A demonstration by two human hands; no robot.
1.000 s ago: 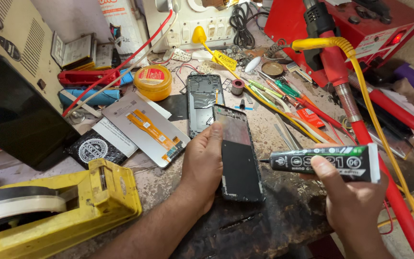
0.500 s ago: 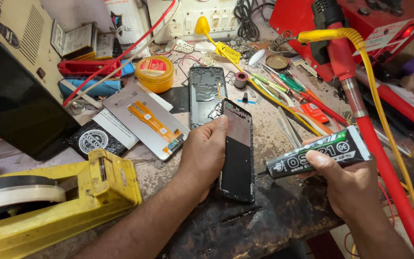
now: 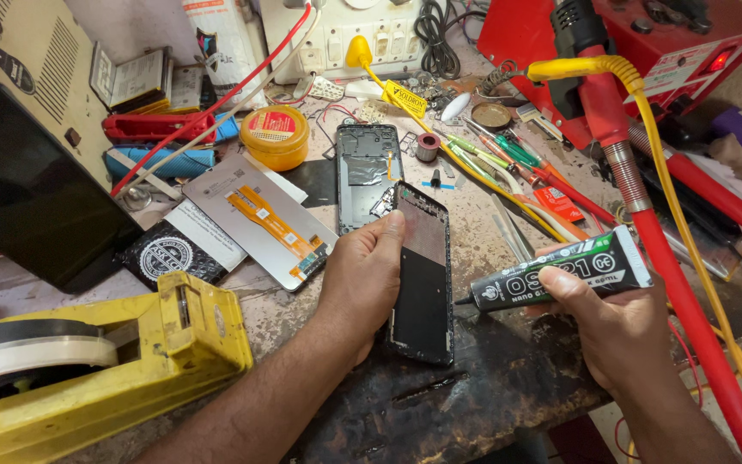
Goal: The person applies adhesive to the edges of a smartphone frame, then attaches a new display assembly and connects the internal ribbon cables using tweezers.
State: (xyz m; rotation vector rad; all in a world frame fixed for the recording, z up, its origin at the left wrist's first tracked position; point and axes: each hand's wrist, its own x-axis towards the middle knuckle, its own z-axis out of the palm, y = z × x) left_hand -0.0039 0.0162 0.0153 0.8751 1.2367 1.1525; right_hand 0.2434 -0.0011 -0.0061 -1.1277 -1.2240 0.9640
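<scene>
Now my left hand (image 3: 369, 273) pins the phone frame (image 3: 423, 275) flat on the bench (image 3: 491, 391) while my right hand (image 3: 620, 331), clenched around the glue tube (image 3: 560, 275), has swung its nozzle down to the frame's right edge.

Glossy plastic glue tube (image 3: 560, 275); glossy phone frame (image 3: 422, 275); rough, stained bench (image 3: 405, 404).
</scene>
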